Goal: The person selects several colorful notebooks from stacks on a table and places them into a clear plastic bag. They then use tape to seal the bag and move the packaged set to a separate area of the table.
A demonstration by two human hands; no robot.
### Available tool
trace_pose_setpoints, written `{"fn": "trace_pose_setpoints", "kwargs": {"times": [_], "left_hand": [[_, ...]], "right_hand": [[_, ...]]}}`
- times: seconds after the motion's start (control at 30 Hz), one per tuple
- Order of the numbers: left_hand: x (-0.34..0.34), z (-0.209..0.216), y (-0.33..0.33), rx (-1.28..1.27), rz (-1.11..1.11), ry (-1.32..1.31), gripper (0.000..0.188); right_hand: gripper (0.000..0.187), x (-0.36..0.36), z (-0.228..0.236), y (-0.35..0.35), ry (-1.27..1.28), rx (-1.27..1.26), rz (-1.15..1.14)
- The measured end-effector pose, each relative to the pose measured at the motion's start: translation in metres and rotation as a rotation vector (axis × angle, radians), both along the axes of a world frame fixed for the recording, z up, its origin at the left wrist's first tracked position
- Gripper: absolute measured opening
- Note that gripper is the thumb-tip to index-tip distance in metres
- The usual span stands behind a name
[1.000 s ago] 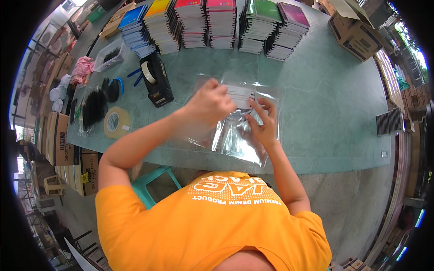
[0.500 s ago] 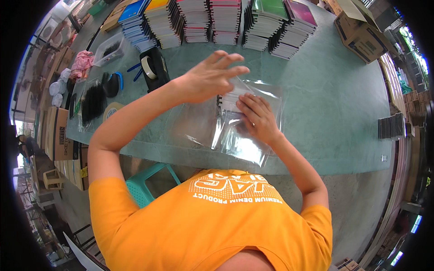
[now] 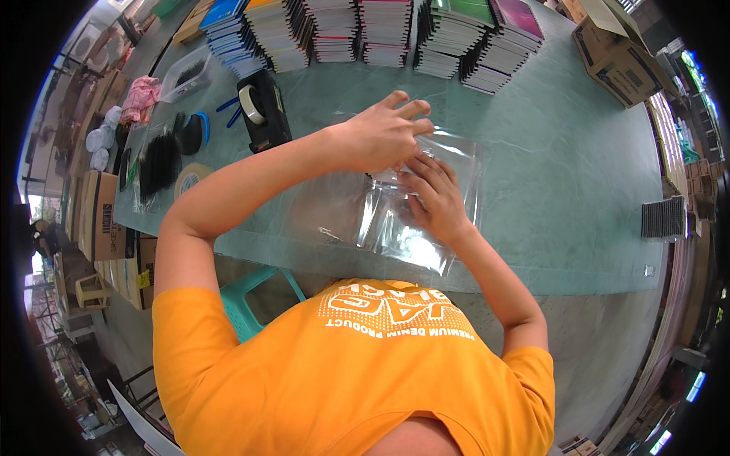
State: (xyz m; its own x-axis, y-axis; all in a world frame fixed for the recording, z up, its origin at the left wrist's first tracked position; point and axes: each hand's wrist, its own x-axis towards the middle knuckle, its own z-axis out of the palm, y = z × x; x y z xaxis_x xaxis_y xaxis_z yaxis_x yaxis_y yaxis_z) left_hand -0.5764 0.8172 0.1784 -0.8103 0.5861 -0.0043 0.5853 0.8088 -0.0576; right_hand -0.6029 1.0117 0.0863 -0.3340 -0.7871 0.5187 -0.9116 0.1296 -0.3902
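A clear plastic sleeve [image 3: 403,237] lies on the table in front of me, glossy and creased. My left hand [image 3: 380,137] is over its far part, three fingers raised and apart. Thumb and index finger point down together in a pinch, and what they hold is hidden. Pressing on the sleeve, my right hand [image 3: 437,196] lies with fingers stretched out, their tips close beside the left hand. A little white paper and black binding show under the hands; most of that item is covered.
Stacks of spiral-bound notebooks [image 3: 384,34] line the table's far side. A black tape dispenser [image 3: 268,121] stands left of my hands, near black binding combs [image 3: 158,167] and a tape roll [image 3: 192,178]. An open carton [image 3: 620,64] is at far right, dark stacked pieces [image 3: 663,218] at the right edge.
My left hand has come down and slightly right, closer to the right fingertips, covering the white paper and binding. The right hand stays on the sleeve. The whole view has shifted a little.
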Motion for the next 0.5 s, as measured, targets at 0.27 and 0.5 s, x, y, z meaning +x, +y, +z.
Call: {"fn": "trace_pose_setpoints", "kwargs": {"times": [0.27, 0.5], "left_hand": [[0.068, -0.031, -0.004, 0.48, 0.357, 0.166, 0.024], [0.048, -0.054, 0.008, 0.86, 0.385, 0.415, 0.035]], "right_hand": [[0.03, -0.02, 0.014, -0.001, -0.164, 0.022, 0.022], [0.023, -0.025, 0.018, -0.006, -0.21, 0.011, 0.082]]}}
